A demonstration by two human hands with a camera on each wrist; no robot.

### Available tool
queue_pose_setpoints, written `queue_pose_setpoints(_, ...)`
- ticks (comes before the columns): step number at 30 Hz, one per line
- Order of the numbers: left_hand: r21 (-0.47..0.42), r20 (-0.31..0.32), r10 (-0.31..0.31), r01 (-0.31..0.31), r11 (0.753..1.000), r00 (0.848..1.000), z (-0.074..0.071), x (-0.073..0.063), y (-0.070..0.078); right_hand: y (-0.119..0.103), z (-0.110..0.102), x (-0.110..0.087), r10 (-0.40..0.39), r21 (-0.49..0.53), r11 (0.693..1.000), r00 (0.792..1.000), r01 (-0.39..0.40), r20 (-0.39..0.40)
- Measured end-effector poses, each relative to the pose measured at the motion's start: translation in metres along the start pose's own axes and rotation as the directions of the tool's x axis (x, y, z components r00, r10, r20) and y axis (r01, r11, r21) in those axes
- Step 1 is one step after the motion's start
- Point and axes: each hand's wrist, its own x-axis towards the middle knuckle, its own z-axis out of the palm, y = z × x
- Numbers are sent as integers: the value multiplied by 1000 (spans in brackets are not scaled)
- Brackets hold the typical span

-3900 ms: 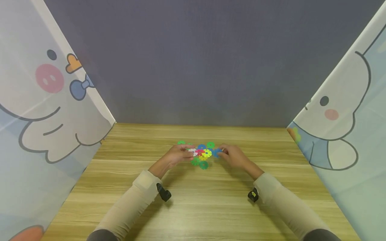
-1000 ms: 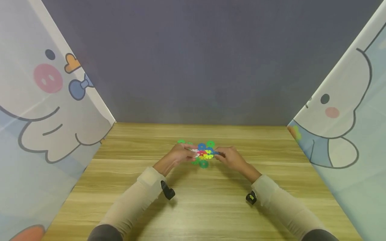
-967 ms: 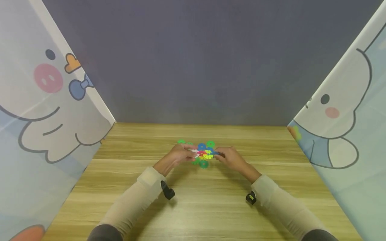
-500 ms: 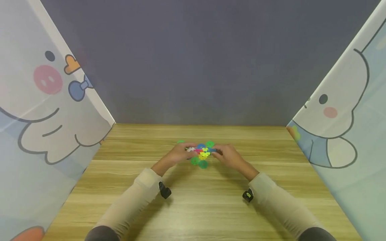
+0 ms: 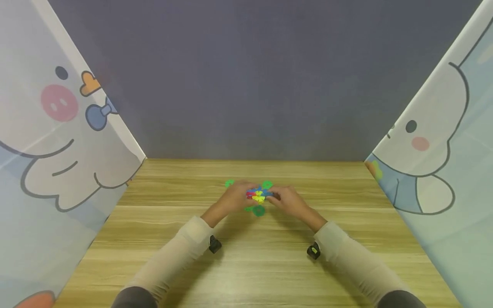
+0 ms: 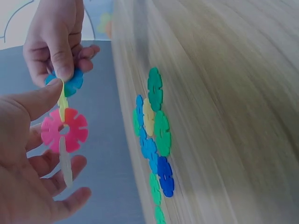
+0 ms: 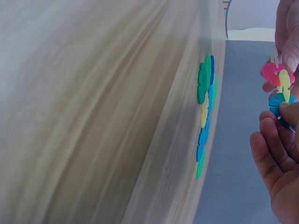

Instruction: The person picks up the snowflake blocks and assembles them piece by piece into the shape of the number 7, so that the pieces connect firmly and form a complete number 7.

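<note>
Above the table, a short chain of slotted plastic snowflake discs hangs between the two hands. It joins a white disc (image 6: 66,165), a pink disc (image 6: 50,134), a yellow disc (image 6: 62,105) and a blue disc (image 6: 76,84). My right hand (image 5: 291,202) pinches the blue end between thumb and fingers. My left hand (image 5: 234,199) has its thumb at the yellow disc, with its fingers spread behind the pink and white ones. In the head view the left hand hides the white disc.
Loose snowflake discs lie flat on the wooden table beneath the hands: several green (image 6: 163,134), several blue (image 6: 165,176) and one pale yellow (image 6: 148,116). A grey panel (image 5: 254,85) stands behind the table, with cartoon-printed panels (image 5: 435,188) at both sides.
My left hand has shifted right along the chain, from the white disc towards the yellow one, covering the white disc in the head view. My right hand keeps the blue disc and has drifted slightly left.
</note>
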Motion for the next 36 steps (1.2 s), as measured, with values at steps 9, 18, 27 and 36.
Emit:
queue_pose_setpoints(9, 101, 21, 62, -64, 993, 998, -1, 0, 5, -5, 4, 3, -23, 22, 1000, 1000, 23, 8)
queue_pose_setpoints(18, 119, 55, 42, -48, 992, 998, -2, -2, 6, -2, 9, 3, 6, 50, 999, 999, -8, 46)
queue_pose_setpoints(27, 125, 49, -27, 21, 992, 998, -10, -4, 5, -1, 7, 6, 66, 62, 996, 995, -71, 70)
queue_pose_setpoints(36, 124, 39, -66, 61, 990, 997, -11, -7, -3, 11, 2, 11, 127, -5, 992, 991, -127, 47)
